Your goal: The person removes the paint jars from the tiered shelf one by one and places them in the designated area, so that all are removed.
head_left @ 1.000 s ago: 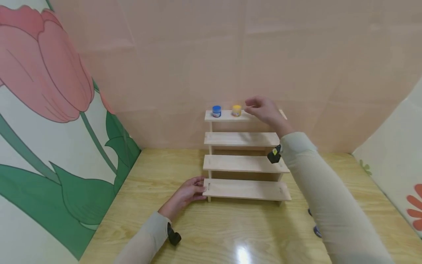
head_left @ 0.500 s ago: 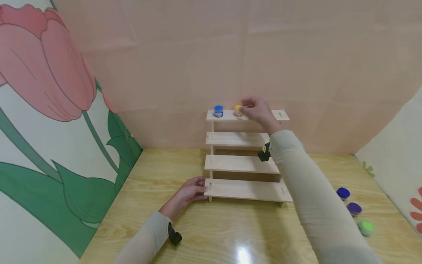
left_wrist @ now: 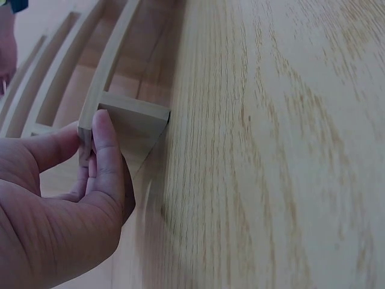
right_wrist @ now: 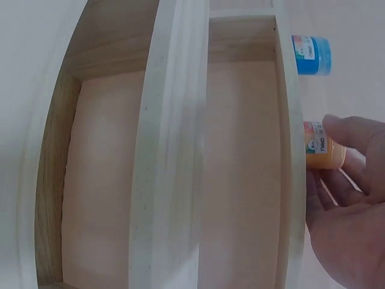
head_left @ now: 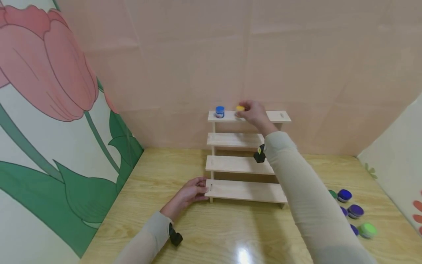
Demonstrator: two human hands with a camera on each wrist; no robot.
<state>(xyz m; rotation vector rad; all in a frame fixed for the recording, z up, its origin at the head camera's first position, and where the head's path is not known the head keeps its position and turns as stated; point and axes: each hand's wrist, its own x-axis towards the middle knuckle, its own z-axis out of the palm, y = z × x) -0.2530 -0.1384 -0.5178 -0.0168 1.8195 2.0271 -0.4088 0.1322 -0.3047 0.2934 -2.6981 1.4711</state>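
Note:
A stepped wooden shelf (head_left: 245, 190) with several tiers stands on the table against the backdrop. My left hand (head_left: 188, 192) holds the left end of its lowest board; the left wrist view shows thumb and fingers pinching the board's edge (left_wrist: 86, 127). On the top tier my right hand (head_left: 256, 115) grips a small yellow-lidded paint jar (head_left: 240, 108). In the right wrist view the thumb (right_wrist: 346, 129) lies on the jar's near side and the fingers curl behind it; the jar stands on the board. A blue paint jar (head_left: 219, 112) sits to its left, apart from it.
Several jars stand on the table at the right, among them a green-lidded jar (head_left: 367, 230), a purple one (head_left: 355, 211) and a dark blue one (head_left: 344, 195). My right sleeve (head_left: 306, 194) partly hides others. A flower-printed panel (head_left: 49, 91) borders the left side.
My right hand has moved left and slightly down, from beside the yellow jar to gripping it. More table jars show as the right arm shifted left. The left hand keeps its hold.

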